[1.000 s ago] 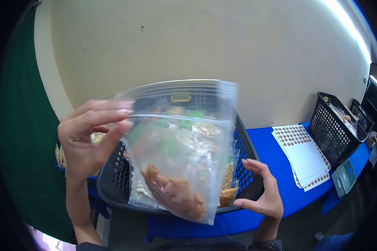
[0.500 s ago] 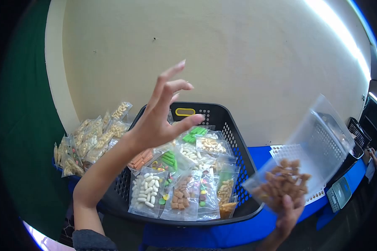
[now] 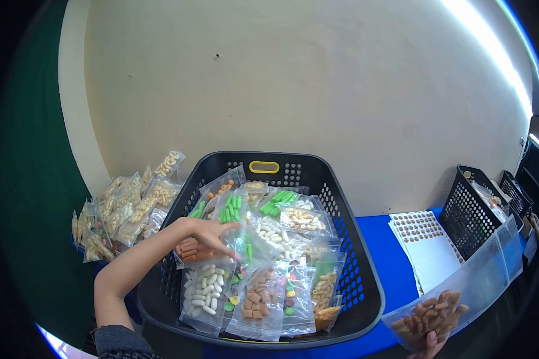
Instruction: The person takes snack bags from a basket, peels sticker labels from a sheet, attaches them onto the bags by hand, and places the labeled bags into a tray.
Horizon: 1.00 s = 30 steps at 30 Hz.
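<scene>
My left hand [image 3: 205, 234] is in the black basket [image 3: 374, 293], over clear packets of orange sticks [image 3: 194, 251] and green sticks [image 3: 231, 208]. Its thumb and index finger are apart, and the other fingers are partly hidden. At the lower right, my right hand [image 3: 430, 347] grips a clear packet of brown pillow-shaped snacks [image 3: 432, 314] near its filled end; the upper part of the bag is see-through. Near my left hand lie a packet of white oval pieces [image 3: 206, 290] and another of brown squares [image 3: 259, 299].
Left of the basket is a heap of packets with pale snacks [image 3: 126, 206]. On the blue tablecloth [image 3: 377, 239] to the right lie printed sheets [image 3: 422, 245], beside another black basket [image 3: 461, 197]. A wall [image 3: 317, 90] rises behind.
My left hand has come down from above the basket onto the packets in it. My right hand has moved lower and slightly right with the brown-snack packet, which now tilts more towards horizontal.
</scene>
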Tool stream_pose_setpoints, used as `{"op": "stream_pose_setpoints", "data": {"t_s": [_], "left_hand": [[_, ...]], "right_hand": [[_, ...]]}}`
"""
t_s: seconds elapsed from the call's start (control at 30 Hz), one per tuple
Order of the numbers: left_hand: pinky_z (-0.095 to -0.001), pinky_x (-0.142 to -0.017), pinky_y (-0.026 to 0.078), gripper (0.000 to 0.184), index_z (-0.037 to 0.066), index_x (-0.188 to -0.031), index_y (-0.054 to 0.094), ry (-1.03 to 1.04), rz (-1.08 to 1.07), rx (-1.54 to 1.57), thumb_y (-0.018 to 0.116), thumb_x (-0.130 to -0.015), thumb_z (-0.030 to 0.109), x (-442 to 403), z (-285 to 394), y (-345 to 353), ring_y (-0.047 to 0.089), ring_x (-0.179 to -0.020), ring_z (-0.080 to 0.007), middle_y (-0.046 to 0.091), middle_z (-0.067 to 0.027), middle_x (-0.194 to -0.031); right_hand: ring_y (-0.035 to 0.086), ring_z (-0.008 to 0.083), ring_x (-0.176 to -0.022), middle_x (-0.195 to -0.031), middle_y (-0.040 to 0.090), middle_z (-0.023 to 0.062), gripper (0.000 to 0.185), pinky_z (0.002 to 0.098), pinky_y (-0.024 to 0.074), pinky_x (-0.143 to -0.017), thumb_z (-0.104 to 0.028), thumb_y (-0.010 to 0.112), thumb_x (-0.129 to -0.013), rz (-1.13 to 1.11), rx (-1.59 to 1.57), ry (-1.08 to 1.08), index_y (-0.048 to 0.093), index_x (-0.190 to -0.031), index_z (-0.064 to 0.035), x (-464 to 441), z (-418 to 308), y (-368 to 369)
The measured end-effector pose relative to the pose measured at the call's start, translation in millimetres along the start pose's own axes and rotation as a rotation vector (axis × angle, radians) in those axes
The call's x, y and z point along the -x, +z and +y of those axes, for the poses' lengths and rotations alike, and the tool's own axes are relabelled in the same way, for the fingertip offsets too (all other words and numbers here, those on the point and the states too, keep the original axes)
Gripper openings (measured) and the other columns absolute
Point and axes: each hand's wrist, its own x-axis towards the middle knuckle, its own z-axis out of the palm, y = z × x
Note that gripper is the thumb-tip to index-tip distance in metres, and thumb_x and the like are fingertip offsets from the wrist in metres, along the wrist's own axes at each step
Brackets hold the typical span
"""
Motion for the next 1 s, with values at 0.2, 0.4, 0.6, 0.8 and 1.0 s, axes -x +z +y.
{"op": "stream_pose_setpoints", "data": {"t_s": [0.2,0.4,0.6,0.8,1.0], "left_hand": [[-0.0410,-0.089,0.034,0.112,0.006,-0.131,0.005,0.069,-0.041,-0.305,0.068,-0.053,0.053,14.9,14.6,28.4,0.039,-0.107,-0.0428,0.023,-0.0373,-0.121],[-0.0419,-0.084,0.039,0.104,0.014,-0.132,0.008,0.048,0.049,-0.360,0.071,-0.054,0.041,31.8,31.8,8.3,0.044,-0.100,-0.0446,0.028,-0.0348,-0.118],[-0.0423,-0.084,0.038,0.105,0.015,-0.133,0.007,0.102,0.123,-0.324,0.070,-0.054,0.044,31.6,17.1,17.5,0.043,-0.098,-0.0468,0.026,-0.0352,-0.119],[-0.0431,-0.086,0.036,0.109,0.014,-0.132,0.006,0.131,0.146,-0.332,0.069,-0.052,0.054,33.0,12.4,19.2,0.043,-0.099,-0.0476,0.024,-0.0371,-0.119],[-0.0432,-0.085,0.036,0.110,0.011,-0.132,0.008,0.111,0.139,-0.319,0.065,-0.052,0.061,37.2,14.2,15.0,0.041,-0.102,-0.0455,0.029,-0.0342,-0.116]], "right_hand": [[0.046,0.0316,-0.103,-0.113,0.043,0.0199,0.071,0.0416,0.0396,-0.087,-0.016,0.058,-0.070,-0.033,-0.001,0.003,0.019,-0.126,0.0028,-0.5,20.2,10.2],[0.046,0.0305,-0.103,-0.113,0.044,0.0194,0.070,0.0407,0.0391,-0.087,-0.016,0.059,-0.070,-0.081,0.030,-0.039,0.021,-0.126,0.0036,-8.0,34.3,25.0],[0.049,0.0183,-0.098,-0.107,0.049,0.0119,0.055,0.0299,0.0369,-0.087,-0.013,0.063,-0.069,-0.327,0.157,0.245,0.036,-0.114,0.0061,-89.3,65.4,85.6],[0.055,0.0167,-0.086,-0.097,0.056,0.0117,0.044,0.0276,0.0428,-0.080,-0.014,0.063,-0.072,-0.481,0.200,0.411,0.045,-0.106,0.0065,-133.9,124.0,121.6],[0.056,0.0161,-0.085,-0.096,0.056,0.0117,0.042,0.0280,0.0447,-0.077,-0.014,0.064,-0.072,-0.556,0.087,0.519,0.046,-0.105,0.0054,-162.3,172.6,130.3]]}}
